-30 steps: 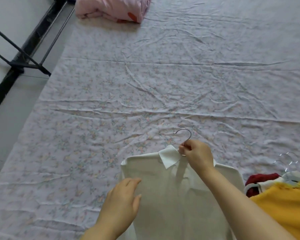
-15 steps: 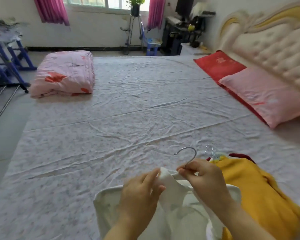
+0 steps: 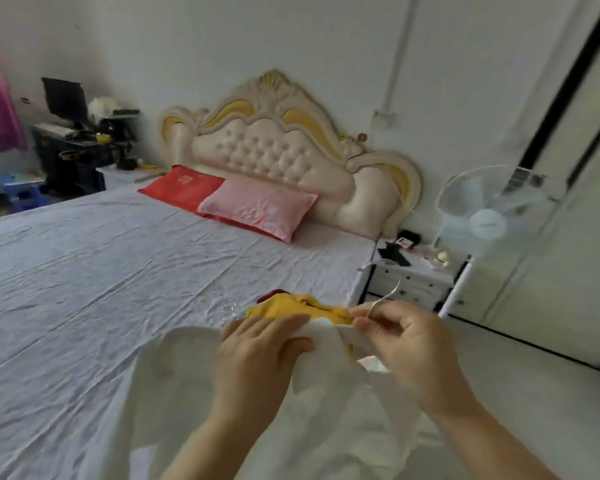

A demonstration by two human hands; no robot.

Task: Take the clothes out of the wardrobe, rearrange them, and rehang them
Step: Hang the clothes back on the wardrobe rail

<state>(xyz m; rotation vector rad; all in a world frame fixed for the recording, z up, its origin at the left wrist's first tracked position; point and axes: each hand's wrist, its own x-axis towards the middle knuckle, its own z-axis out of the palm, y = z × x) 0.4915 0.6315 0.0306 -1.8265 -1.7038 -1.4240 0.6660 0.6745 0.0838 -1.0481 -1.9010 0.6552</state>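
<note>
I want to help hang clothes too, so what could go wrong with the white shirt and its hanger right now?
1. The right hand pinches the thin silver metal hanger only at its neck, while the left hand grips the white collared shirt. A hard tug might pull the shirt off the hanger.
2. The hook sits close to the crumpled yellow garment on the pale-sheeted bed, so it could snag there.

Soft, even daylight is filling the room; I'm seeing motion blur smearing everything, worst around the fan (image 3: 487,221) right of the headboard (image 3: 274,147), where edge lines are leaning.
</note>
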